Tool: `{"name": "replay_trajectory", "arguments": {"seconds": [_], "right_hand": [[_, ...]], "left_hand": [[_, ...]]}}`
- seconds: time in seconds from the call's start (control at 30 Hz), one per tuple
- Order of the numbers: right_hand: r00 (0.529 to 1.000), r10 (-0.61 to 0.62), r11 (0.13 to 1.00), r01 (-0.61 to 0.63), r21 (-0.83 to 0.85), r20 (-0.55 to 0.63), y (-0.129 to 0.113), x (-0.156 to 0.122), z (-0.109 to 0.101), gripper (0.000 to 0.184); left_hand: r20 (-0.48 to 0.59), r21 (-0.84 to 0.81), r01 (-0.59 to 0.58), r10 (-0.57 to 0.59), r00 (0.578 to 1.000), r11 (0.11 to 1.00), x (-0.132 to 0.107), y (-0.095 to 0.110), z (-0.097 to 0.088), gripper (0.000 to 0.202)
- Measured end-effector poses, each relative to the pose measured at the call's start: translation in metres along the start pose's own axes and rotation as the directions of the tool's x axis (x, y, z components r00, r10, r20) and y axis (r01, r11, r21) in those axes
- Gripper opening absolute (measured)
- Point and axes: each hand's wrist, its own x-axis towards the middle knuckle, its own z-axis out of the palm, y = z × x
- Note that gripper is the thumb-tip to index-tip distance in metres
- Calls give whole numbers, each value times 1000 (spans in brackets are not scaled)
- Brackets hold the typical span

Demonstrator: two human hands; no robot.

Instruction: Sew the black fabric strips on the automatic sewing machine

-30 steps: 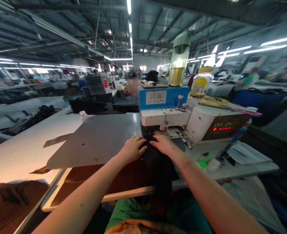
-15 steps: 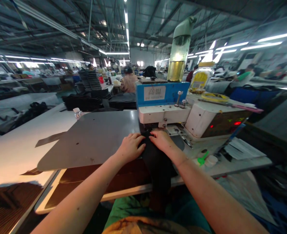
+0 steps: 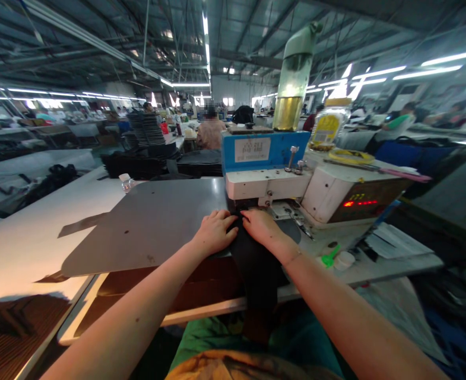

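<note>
A black fabric piece [image 3: 256, 264] runs from under the head of a blue and white sewing machine [image 3: 266, 182] down over the table's front edge toward my lap. My left hand [image 3: 216, 230] grips its left side, fingers bent and thumb pointing right. On the opposite side my right hand [image 3: 261, 228] holds it, fingertips close to the machine's needle area. Both hands are just in front of the machine head, a small gap between them. The fabric's far end is hidden under the head.
Left of the machine spreads a grey metal plate [image 3: 169, 211]. A bottle of yellow liquid [image 3: 290, 100] and a jar [image 3: 327, 126] stand on top of the machine. To the right lie a green scoop [image 3: 331, 257] and a white cap [image 3: 344, 260]. A person [image 3: 210, 132] sits ahead.
My hands have shifted very slightly toward the machine, still on the black fabric. The machine's display shows different lit digits. The view has tilted a little.
</note>
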Motion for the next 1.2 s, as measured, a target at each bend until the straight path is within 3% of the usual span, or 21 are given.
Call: {"name": "replay_trajectory", "arguments": {"seconds": [0.27,0.43,1.2], "right_hand": [[1000,-21,998,21,66,-5,7,6,1,34],[1000,-19,995,21,98,-21,9,7,4,35],[998,-20,1000,20,6,-55,8,13,5,34]], "left_hand": [[20,20,-53,53,998,998,6,-10,0,40],[-21,32,-67,68,997,997,4,-11,3,40],[-7,72,-53,54,999,996,8,-10,6,41]]}}
